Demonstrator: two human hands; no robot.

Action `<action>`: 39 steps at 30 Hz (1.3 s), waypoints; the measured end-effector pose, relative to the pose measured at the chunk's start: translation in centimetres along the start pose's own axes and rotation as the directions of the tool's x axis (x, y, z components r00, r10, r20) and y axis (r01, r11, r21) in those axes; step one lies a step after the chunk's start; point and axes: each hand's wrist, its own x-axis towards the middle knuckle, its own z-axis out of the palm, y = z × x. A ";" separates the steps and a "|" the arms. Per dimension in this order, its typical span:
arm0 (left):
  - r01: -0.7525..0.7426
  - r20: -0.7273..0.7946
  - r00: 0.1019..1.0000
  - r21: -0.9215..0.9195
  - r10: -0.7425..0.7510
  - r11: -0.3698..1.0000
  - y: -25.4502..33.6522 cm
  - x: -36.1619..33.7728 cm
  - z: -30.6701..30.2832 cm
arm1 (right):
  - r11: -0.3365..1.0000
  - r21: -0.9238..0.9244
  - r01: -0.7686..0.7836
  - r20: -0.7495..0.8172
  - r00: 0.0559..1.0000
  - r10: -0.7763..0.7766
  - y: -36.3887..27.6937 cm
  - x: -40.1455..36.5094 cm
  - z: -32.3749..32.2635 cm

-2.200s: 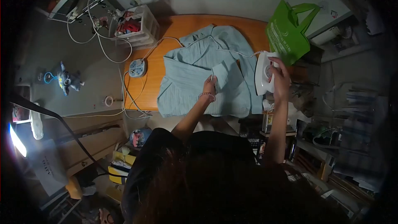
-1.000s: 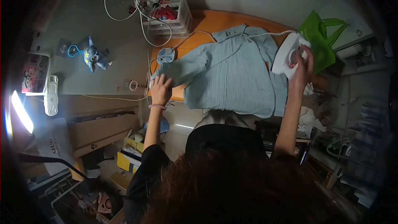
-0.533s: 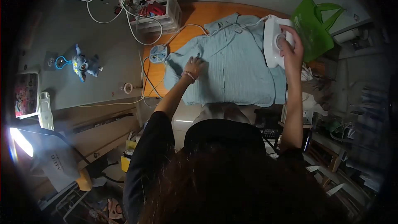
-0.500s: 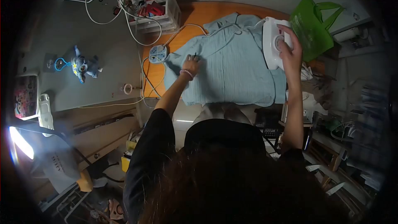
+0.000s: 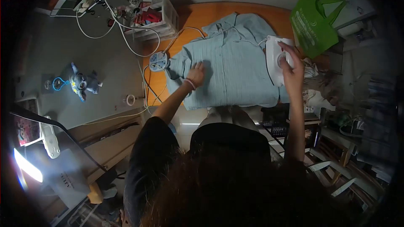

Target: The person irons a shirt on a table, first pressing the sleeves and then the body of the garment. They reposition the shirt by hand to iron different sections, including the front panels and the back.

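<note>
An orange counter [image 5: 191,17] carries a pale-blue garment [image 5: 242,69]. Far left, a clear container [image 5: 170,19] holds red items [image 5: 152,16] among others hard to make out; a green bag [image 5: 309,29] hides its contents. The left grip [image 5: 195,75] rests outstretched on the garment, holding nothing; the right grip [image 5: 293,70] wraps the iron [image 5: 272,63], underside hidden.

A green bag [image 5: 309,29] sits right; blue plush toy [image 5: 81,85] left; lamp [image 5: 27,166] glowing.
</note>
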 end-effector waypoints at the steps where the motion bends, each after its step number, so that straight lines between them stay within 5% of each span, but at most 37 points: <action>1: -0.044 -0.041 0.998 -0.047 0.042 0.998 2.5 -2.1 -1.9 | 1.000 -0.013 0.010 0.010 1.000 -0.009 0.4 -0.4 0.1; 3: -0.099 -0.085 0.992 -0.088 0.092 0.991 6.3 -4.2 -4.4 | 1.000 -0.006 -0.026 0.008 1.000 0.026 0.8 -1.1 0.4; 5: 0.005 -0.050 0.999 -0.076 -0.009 0.997 8.2 -3.2 -4.9 | 0.998 -0.006 -0.057 0.003 0.998 0.057 1.1 -1.2 0.3; 10: -0.015 -0.385 0.923 -0.066 -0.011 0.998 9.5 4.0 -2.5 | 0.997 -0.008 -0.072 -0.056 0.996 0.071 0.0 0.5 -0.9; 12: 0.129 -0.415 0.898 -0.063 -0.144 0.990 7.8 8.2 -3.2 | 1.000 0.016 -0.013 -0.100 0.995 0.014 -1.5 1.7 -1.5; 16: 0.122 -0.535 0.819 -0.188 -0.206 0.974 4.5 15.0 -4.8 | 0.995 0.069 0.070 -0.235 0.971 -0.052 -5.7 5.4 -2.6; 17: 0.176 -0.494 0.842 -0.123 -0.214 0.977 4.4 15.8 -5.8 | 0.958 -0.109 0.265 -0.291 0.913 -0.285 -5.7 6.7 -2.9; 20: 0.193 -0.464 0.857 -0.113 -0.223 0.975 3.8 17.0 -4.8 | 0.913 -0.210 0.350 -0.397 0.823 -0.407 -7.9 7.5 -4.7; 22: 0.152 -0.482 0.850 -0.165 -0.214 0.974 3.0 17.5 -5.5 | 0.947 -0.137 0.292 -0.482 0.815 -0.321 -10.3 6.4 -6.0; 23: 0.259 -0.397 0.841 -0.301 -0.368 0.918 2.6 17.6 -6.7 | 0.889 -0.285 0.358 -0.505 0.732 -0.456 -11.0 6.4 -7.2; 25: 0.361 -0.298 0.809 -0.429 -0.507 0.828 -0.1 20.2 -4.0 | 0.925 -0.198 0.325 -0.585 0.717 -0.378 -11.9 4.7 -9.2; 27: 0.184 -0.542 0.612 -0.610 -0.576 0.770 -5.8 25.6 2.4 | 0.965 -0.128 0.228 -0.696 0.673 -0.251 -12.9 3.2 -10.8; 28: 0.450 -0.349 0.698 -0.466 -0.626 0.762 -2.0 20.4 -6.5 | 0.962 -0.130 0.239 -0.694 0.671 -0.260 -12.7 3.7 -10.8; 30: 0.439 -0.286 0.680 -0.579 -0.675 0.687 -6.6 24.3 -2.9 | 0.897 -0.442 -0.002 -0.646 0.694 -0.317 -9.9 0.9 -16.8; 31: 0.428 -0.204 0.672 -0.677 -0.712 0.598 -8.3 26.1 -1.8 | 0.807 -0.578 -0.125 -0.620 0.709 -0.335 -9.5 0.3 -16.9; 32: 0.543 -0.124 0.688 -0.565 -0.715 0.621 -3.4 21.6 -11.2 | 0.682 -0.691 -0.241 -0.594 0.726 -0.346 -5.6 -2.7 -25.9; 35: 0.355 -0.350 0.728 -0.543 -0.589 0.761 -10.5 28.9 -0.9 | 0.158 -0.847 -0.508 -0.530 0.780 -0.333 -3.4 -7.1 -28.4; 36: 0.352 -0.352 0.728 -0.544 -0.588 0.762 -10.3 29.1 -1.6 | 0.158 -0.846 -0.509 -0.531 0.778 -0.335 -3.0 -7.5 -27.3; 38: 0.401 -0.327 0.771 -0.418 -0.547 0.815 -9.7 28.5 -4.6 | 0.440 -0.870 -0.222 -0.454 0.707 -0.542 -3.1 -7.5 -22.7; 39: 0.400 -0.330 0.770 -0.416 -0.545 0.817 -10.2 29.6 -4.9 | 0.442 -0.869 -0.223 -0.457 0.705 -0.543 -3.3 -7.3 -21.2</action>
